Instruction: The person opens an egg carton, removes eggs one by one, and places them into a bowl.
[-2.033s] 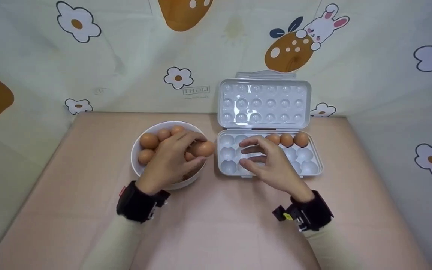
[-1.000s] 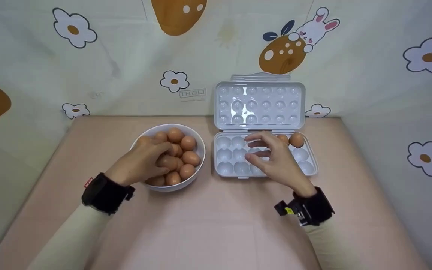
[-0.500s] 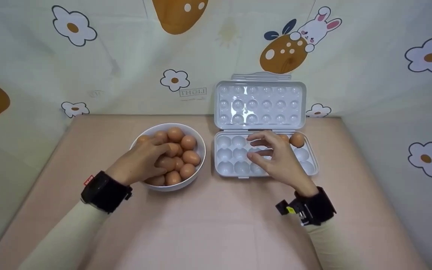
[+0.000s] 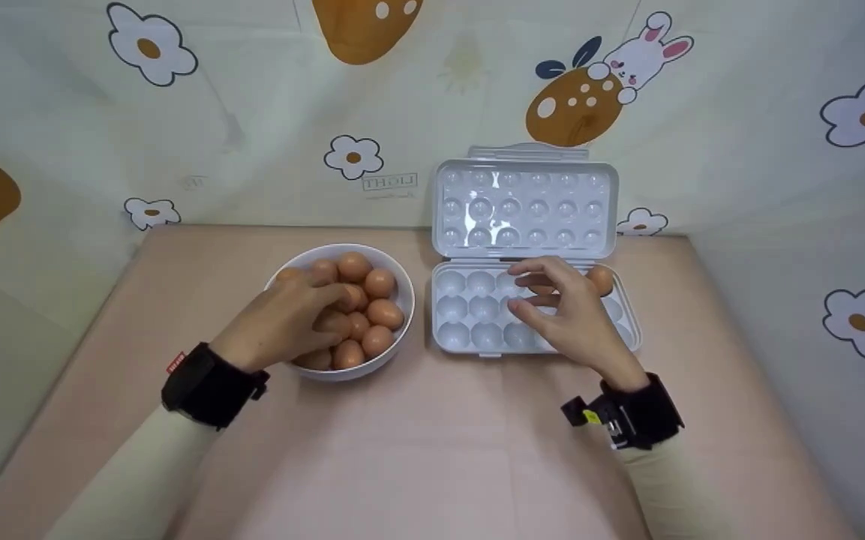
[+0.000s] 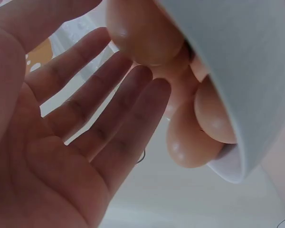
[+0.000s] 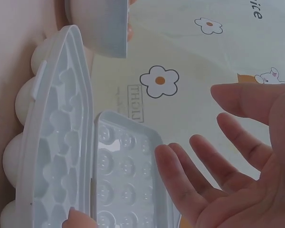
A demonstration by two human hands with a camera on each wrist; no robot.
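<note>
In the head view my left hand (image 4: 282,315) reaches over the left side of a white bowl (image 4: 409,289) heaped with brown eggs (image 4: 384,313). One egg (image 5: 145,33) lies by the thumb and fingertips in the left wrist view; the fingers there are long and nearly straight, the palm bare. My right hand (image 4: 563,319) hovers over the lower half of a white plastic egg box (image 4: 483,307), fingers spread with nothing between them. An egg (image 4: 599,280) sits in the box's back right cup; the right hand hides other back-row cups.
The box's dimpled lid (image 4: 524,206) stands upright at its back edge, close to the printed cloth wall (image 4: 252,112). A pink cloth (image 4: 402,465) covers the table. The bowl stands just left of the box.
Two seconds ago my left hand held an egg by the bowl's right rim; it then went back over the eggs at the left. My right hand has drifted slightly right.
</note>
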